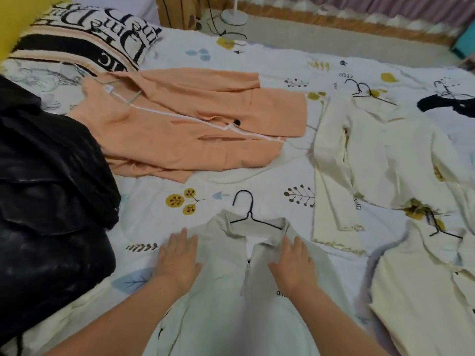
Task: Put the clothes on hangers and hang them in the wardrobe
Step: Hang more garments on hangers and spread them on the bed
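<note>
Hands lie flat: my left hand [177, 255] and right hand [291, 260] press the pale zip-collar top [226, 304], one each side; its thin black wire hanger [248, 214] hook points straight away from me.

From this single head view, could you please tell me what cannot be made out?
- Wardrobe: nowhere in frame.
- Black leather jacket: cut by the left edge; hanger unseen.
- Black garment: cut by the right edge.
- Pale grey zip top: hem below the frame; chest lettering partly under the right hand.
</note>
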